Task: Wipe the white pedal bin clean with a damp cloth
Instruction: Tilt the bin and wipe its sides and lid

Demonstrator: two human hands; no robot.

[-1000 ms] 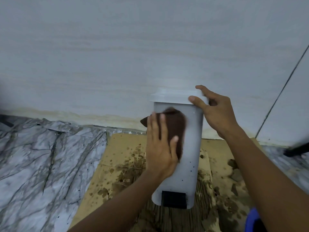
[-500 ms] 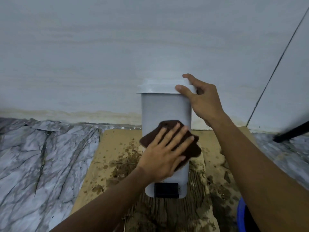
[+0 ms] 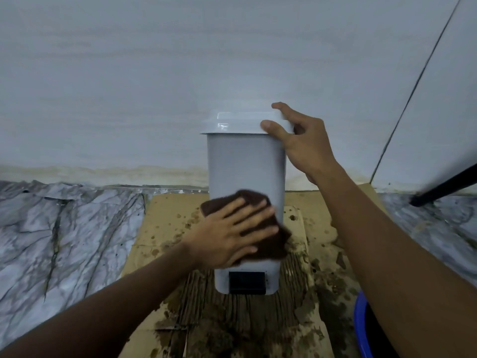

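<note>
- Wall and marbled floor: backdrop. The white pedal bin stands upright close in front of the wall.
- Cardboard sheet: lies on the floor under the bin, spotted and soaked with brown muck in front of it.
- Pedal bin: a tall, smooth plastic shell. It is probably light and thin-walled, so a sideways rub could slide or tip it, and a wetted face will be slippery. The stiffest hold is judged to be the top rim.
- Right hand: grasps the near right corner of the lid, thumb on its front edge and fingers over the top, steadying the bin.
- Left hand: laid flat with fingers straight and spread, pressing the cloth against the lower front face and gripping nothing.
- Cloth: dark brown, soft and limp, rumpled under the palm just above the black pedal.
- Change: a second ago the cloth lay high on the front, just under the lid. It has since travelled down to the lower part of the front. The right hand's hold on the lid is unchanged.
- Blue basin rim: partly visible at the lower right.
</note>
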